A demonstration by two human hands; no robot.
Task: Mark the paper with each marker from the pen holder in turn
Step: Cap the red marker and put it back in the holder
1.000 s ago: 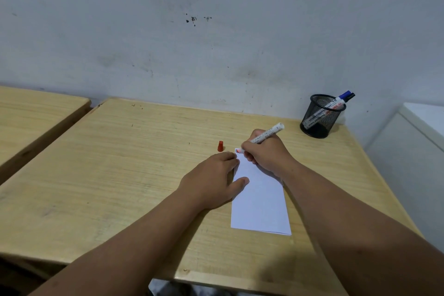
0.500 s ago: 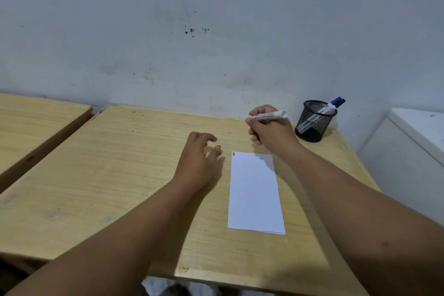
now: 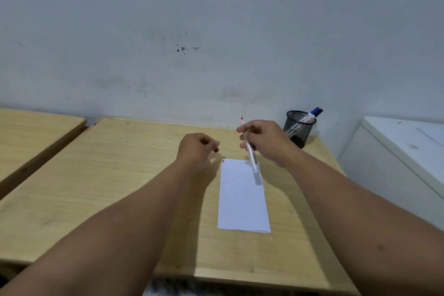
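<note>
Gripping, right hand: the right hand (image 3: 264, 142) is closing its fingers around the white-barrelled marker with a red tip (image 3: 249, 149), above the far end of the sheet and clear of the table.
Marker in hand: it is pointing its uncapped red tip up and away toward the wall, while its back end is slanting down over the paper's far right corner and casting a blurred shadow there.
Left hand: the left hand (image 3: 197, 149) is curling loosely, hovering just left of the sheet's far corner; it is pinching the small red marker cap (image 3: 216, 150) at its fingertips, only part of the cap showing.
Paper: the narrow white folded sheet of paper (image 3: 242, 197) is lying flat on the light wooden table (image 3: 108, 175), between the two forearms, its long side running away from the person; a short red mark (image 3: 223, 161) is sitting at its far left corner.
Pen holder: the black wire-mesh pen holder (image 3: 299, 127) is standing upright at the far right corner of the table, near the wall, just behind the right hand.
Holder contents: a white marker with a blue cap (image 3: 311, 115) is leaning out over the rim to the right; a darker cap is showing beside it.
Surroundings: a second wooden table (image 3: 36, 132) is standing to the left, a white cabinet (image 3: 396, 151) to the right.
</note>
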